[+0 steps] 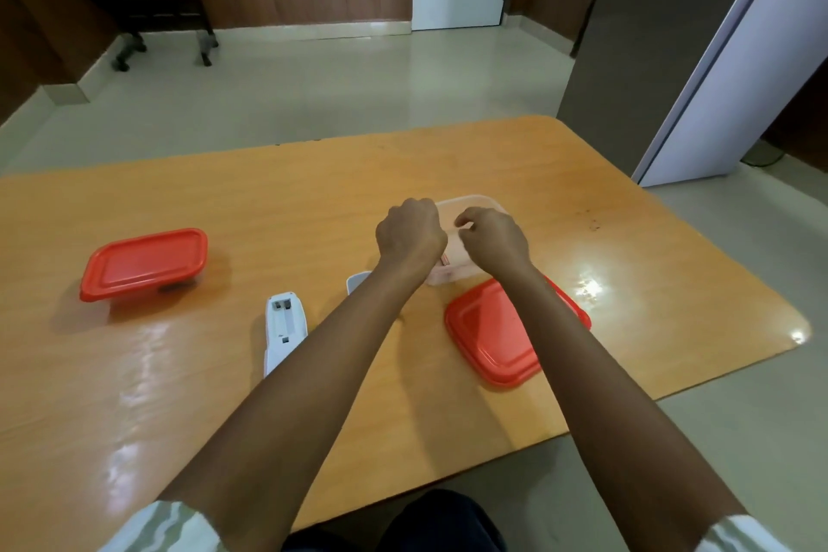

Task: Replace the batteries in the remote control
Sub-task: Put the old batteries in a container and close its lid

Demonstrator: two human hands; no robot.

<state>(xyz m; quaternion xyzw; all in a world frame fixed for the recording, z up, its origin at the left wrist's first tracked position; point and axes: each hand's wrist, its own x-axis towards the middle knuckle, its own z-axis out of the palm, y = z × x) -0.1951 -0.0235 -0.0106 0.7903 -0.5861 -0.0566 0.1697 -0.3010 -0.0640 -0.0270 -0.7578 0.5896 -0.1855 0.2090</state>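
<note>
A white remote control lies face down on the wooden table, its battery bay open and empty. Its white battery cover lies just right of it, partly hidden by my left forearm. Both hands reach into an open clear plastic container farther back. My left hand is curled into a fist at the container's left side; whether it holds anything is hidden. My right hand hovers over the container with thumb and fingers pinched together. A bit of red-and-white packaging shows inside, between my wrists.
The container's red lid lies loose on the table under my right forearm. A second container with a red lid on it stands at the left. The table's right edge is close to the loose lid.
</note>
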